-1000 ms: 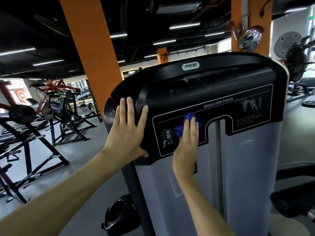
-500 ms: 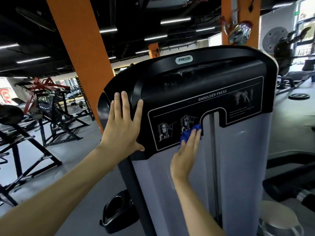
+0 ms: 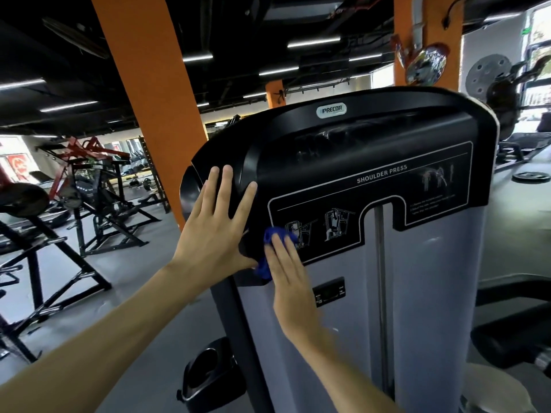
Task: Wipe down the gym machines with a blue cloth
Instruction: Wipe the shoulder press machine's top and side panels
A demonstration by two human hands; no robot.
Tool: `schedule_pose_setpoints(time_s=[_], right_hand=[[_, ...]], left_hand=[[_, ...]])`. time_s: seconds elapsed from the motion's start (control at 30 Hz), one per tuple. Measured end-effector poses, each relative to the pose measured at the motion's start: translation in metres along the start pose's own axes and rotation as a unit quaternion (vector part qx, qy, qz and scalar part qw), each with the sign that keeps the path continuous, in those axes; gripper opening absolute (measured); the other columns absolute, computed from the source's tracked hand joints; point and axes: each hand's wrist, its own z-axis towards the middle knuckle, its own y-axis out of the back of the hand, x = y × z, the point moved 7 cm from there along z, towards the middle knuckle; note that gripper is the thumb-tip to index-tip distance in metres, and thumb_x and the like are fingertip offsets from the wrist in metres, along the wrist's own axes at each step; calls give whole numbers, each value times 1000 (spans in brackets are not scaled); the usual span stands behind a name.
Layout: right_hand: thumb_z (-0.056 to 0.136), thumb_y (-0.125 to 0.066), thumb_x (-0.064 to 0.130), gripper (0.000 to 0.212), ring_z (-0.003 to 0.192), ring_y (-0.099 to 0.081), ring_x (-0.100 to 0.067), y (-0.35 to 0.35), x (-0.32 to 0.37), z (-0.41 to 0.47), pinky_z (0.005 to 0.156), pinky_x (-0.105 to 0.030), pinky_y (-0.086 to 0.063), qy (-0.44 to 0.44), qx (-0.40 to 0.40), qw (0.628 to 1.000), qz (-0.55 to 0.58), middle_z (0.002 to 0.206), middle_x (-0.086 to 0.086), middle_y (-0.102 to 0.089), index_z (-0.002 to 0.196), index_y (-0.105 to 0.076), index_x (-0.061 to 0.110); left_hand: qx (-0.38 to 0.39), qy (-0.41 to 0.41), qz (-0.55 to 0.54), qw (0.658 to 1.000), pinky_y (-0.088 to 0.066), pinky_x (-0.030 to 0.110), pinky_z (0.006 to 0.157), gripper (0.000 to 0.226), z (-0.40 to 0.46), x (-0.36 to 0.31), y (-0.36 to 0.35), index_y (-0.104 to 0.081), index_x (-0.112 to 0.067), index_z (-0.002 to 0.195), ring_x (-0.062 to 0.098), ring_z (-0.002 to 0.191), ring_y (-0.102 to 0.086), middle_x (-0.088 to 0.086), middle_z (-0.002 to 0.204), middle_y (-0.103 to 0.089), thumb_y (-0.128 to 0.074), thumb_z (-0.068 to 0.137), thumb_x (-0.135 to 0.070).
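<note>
A shoulder press machine (image 3: 372, 162) stands in front of me, with a glossy black top panel over a grey weight-stack cover. My left hand (image 3: 214, 228) lies flat with spread fingers on the panel's left edge. My right hand (image 3: 287, 266) presses a small blue cloth (image 3: 268, 254) with straight fingers against the lower left corner of the black panel, beside the instruction diagrams. Most of the cloth is hidden under the palm.
An orange pillar (image 3: 149, 93) rises just left of the machine. Black and red weight racks (image 3: 89, 198) fill the floor on the left. A black footrest (image 3: 208, 374) sits low beside the machine. More equipment (image 3: 507, 93) stands at the right.
My right hand has wiped the cloth down and to the left, from the middle of the label to the panel's lower left corner. My left hand has stayed flat on the panel.
</note>
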Motion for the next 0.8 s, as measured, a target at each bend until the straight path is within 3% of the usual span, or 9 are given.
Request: schedule_pose_setpoints(time_s=[0.1, 0.23, 0.37, 0.47, 0.57, 0.67, 0.8], right_hand=[[86, -56, -11, 83, 157, -19, -22, -3, -9, -27, 125, -23, -16, -7, 17, 1000, -20, 171, 5, -15, 159, -29, 16], [101, -44, 1, 57, 156, -21, -23, 21, 3, 54, 125, -39, -28, 27, -24, 999, -25, 167, -3, -29, 157, -36, 12], [100, -52, -3, 59, 157, -18, -24, 35, 9, 113, 125, -42, -29, 25, -51, 998, -23, 166, -7, -30, 156, -38, 7], [99, -57, -3, 63, 157, -18, -26, 24, -4, 73, 125, -40, -27, 12, -67, 997, -46, 167, -8, -27, 157, -35, 7], [83, -66, -17, 90, 157, -19, -27, 5, -25, -1, 127, -35, -21, -20, -23, 998, -58, 171, -2, -16, 160, -27, 11], [77, -70, -21, 102, 157, -17, -25, 9, -30, -7, 125, -35, -22, -28, 9, 998, -46, 172, 2, -12, 160, -24, 16], [92, -54, -16, 75, 158, -12, -22, 43, -23, 98, 128, -33, -12, -19, -31, 999, -12, 170, -4, -21, 159, -31, 9]], left_hand=[[4, 9, 11, 1000, -16, 59, 123, 155, 0, 1, -2, -14, -10, 165, 51, 157, -2, 33, 168, -1, -81, 48, -85], [3, 11, 12, 1000, -18, 60, 123, 154, 0, 2, -3, -13, -10, 165, 51, 157, -2, 33, 168, -1, -81, 49, -85], [3, 13, 12, 1000, -21, 62, 124, 155, 1, 1, -3, -14, -10, 166, 50, 157, -2, 33, 168, -1, -83, 47, -84], [10, 10, 18, 1000, -19, 62, 124, 155, 1, 0, -3, -14, -9, 165, 51, 157, -1, 35, 168, 0, -82, 48, -84], [26, 1, 20, 999, -17, 63, 126, 158, 2, -4, -2, -11, -4, 165, 50, 157, 4, 34, 168, 5, -82, 50, -85], [36, -18, 59, 997, -6, 55, 130, 154, 6, -16, 0, -2, 7, 162, 41, 158, 15, 29, 168, 17, -65, 62, -92], [20, -6, 78, 997, 6, 50, 129, 145, 21, -30, 2, 14, 10, 158, 38, 157, 23, 27, 166, 27, -40, 77, -98]])
